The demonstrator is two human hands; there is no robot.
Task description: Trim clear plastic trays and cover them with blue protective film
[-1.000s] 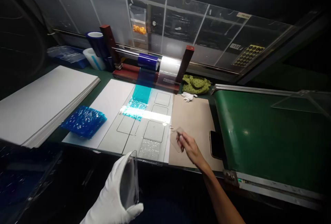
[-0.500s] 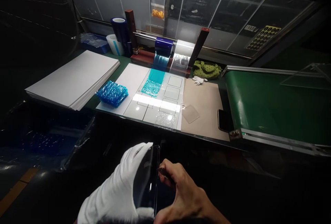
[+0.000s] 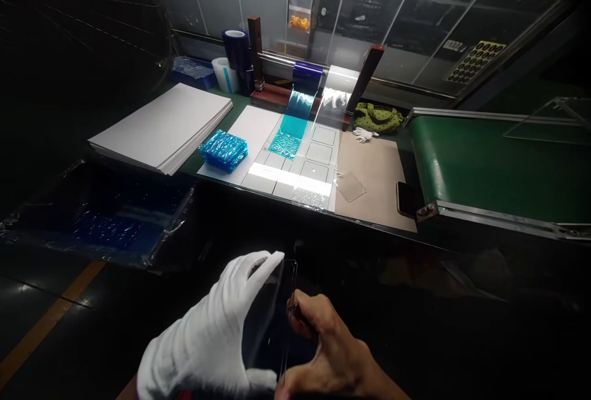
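Holding a clear plate (image 3: 264, 329) on edge, nearest the camera: my left hand (image 3: 205, 332), white glove, is spread wide, fingertips at the top end, thumb at the bottom. Could be more than one plate; can't tell from here. My right hand (image 3: 335, 341), bare, is partly closed at the plate's right side, fingers curled, thumb low along the edge. Something small and dark shows at those fingertips; can't make out what, or how firmly it's held.

Step in hand, as I judge it: working at the plate's edge, both hands clear of the counter (image 3: 239, 104). Next move would call for a steady left hold and a careful fingertip touch on the right, edges only.

Beyond, on the counter: clear sheet (image 3: 353, 187) lying flat on brown card (image 3: 375, 157), phone (image 3: 406, 198) at the card's right edge. Blue wrapped stack (image 3: 224, 151) sits left, paper pile (image 3: 161, 124) past that. Teal film (image 3: 296, 126) runs down from the blue roll (image 3: 307, 70), clear roll (image 3: 341, 75) beside it. Green pouch (image 3: 378, 118) farther back, right of the rolls.
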